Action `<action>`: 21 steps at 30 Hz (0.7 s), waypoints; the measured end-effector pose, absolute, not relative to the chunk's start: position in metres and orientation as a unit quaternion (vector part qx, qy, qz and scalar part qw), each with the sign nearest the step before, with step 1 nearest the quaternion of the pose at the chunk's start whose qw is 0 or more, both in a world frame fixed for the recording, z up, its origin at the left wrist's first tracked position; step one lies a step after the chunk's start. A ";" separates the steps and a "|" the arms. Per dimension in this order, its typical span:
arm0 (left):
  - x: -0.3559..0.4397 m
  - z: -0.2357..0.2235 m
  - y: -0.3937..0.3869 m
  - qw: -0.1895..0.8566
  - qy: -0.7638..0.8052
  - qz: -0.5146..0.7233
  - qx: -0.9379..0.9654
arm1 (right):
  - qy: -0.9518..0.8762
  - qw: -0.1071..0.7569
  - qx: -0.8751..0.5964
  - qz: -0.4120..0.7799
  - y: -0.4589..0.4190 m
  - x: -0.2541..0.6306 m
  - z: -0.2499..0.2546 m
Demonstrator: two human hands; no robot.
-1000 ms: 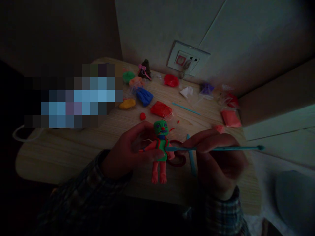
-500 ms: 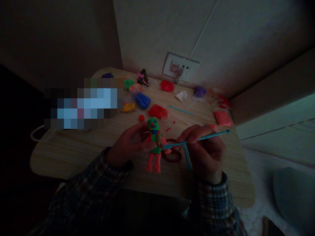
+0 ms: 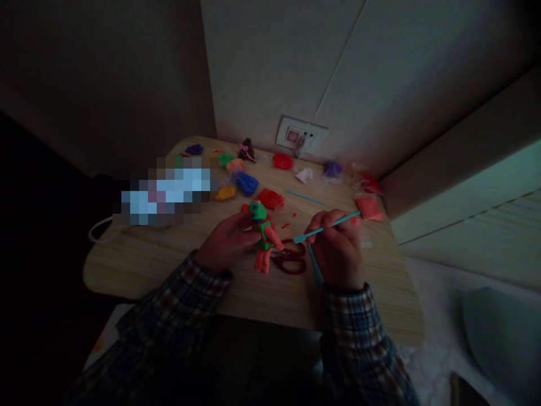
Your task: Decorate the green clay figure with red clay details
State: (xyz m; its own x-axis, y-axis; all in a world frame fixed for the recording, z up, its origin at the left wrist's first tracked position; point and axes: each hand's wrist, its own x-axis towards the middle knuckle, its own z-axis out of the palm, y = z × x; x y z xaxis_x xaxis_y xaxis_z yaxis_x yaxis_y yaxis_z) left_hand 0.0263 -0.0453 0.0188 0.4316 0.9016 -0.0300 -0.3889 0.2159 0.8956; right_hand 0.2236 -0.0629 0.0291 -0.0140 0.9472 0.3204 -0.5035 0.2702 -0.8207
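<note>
A small clay figure [image 3: 265,234] with a green head, green body and pink limbs is gripped in my left hand [image 3: 226,242], turned partly sideways. My right hand [image 3: 340,248] pinches a thin blue modelling tool [image 3: 325,227]; its flattened tip points at the figure but stands apart from it. Below that hand, a second blue tool [image 3: 315,265] shows in part. Red-handled scissors [image 3: 291,265] lie on the table between my hands, their blades mostly hidden. Small red clay scraps [image 3: 286,225] lie behind the scissors.
Bags of red clay [image 3: 271,199], blue clay [image 3: 246,183], white clay [image 3: 304,175] and pink clay [image 3: 369,208] lie across the wooden table [image 3: 143,270]. Another blue tool [image 3: 305,197] rests behind. A brown clay figure [image 3: 247,150] stands near the wall, left of a socket [image 3: 301,135]. A blurred-out bright object is at left.
The figure has turned from facing me to partly sideways in my left hand. My right hand has drawn the tool's tip back from its body. The camera view has shifted.
</note>
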 end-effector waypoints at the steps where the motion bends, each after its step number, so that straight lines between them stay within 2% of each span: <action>1: 0.027 0.019 -0.045 0.733 0.284 0.450 0.423 | -0.449 0.656 -0.248 0.554 -0.062 0.224 0.028; 11: 0.026 0.005 -0.031 0.714 0.273 0.487 0.423 | -0.419 0.658 -0.267 0.566 -0.057 0.225 0.021; 21: 0.020 -0.009 -0.030 0.570 0.358 0.523 0.523 | -0.475 0.632 -0.276 0.546 -0.043 0.235 -0.008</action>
